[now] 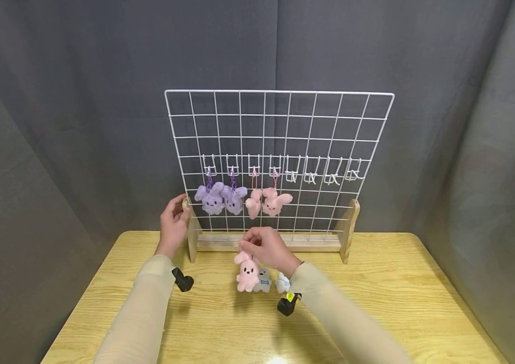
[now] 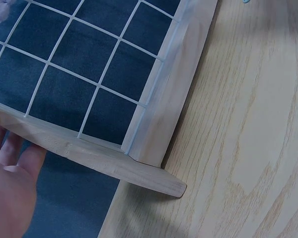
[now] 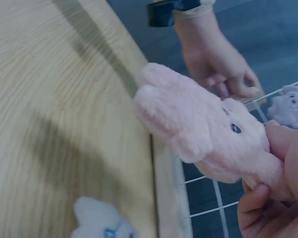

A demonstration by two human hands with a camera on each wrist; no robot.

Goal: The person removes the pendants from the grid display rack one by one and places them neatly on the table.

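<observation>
My right hand (image 1: 270, 248) pinches a pink plush bunny (image 1: 248, 273) by its top, and the toy hangs over the tabletop in front of the rack. In the right wrist view, thumb and fingers hold the bunny (image 3: 188, 119) near its head end. My left hand (image 1: 174, 225) grips the left wooden upright (image 1: 192, 235) of a white wire grid rack (image 1: 280, 92). The left wrist view has its fingers (image 2: 10, 151) behind that wooden piece (image 2: 89, 153). Two purple plush bunnies (image 1: 212, 200) and two pink plush toys (image 1: 274, 201) hang from hooks on the grid.
Several bare white hooks (image 1: 312, 177) line the grid's right half. Behind the held bunny, a white plush toy (image 1: 264, 281) lies on the wooden table (image 1: 375, 303), with another white plush (image 1: 282, 283) to its right. Grey curtains (image 1: 102, 101) surround the table's back and sides.
</observation>
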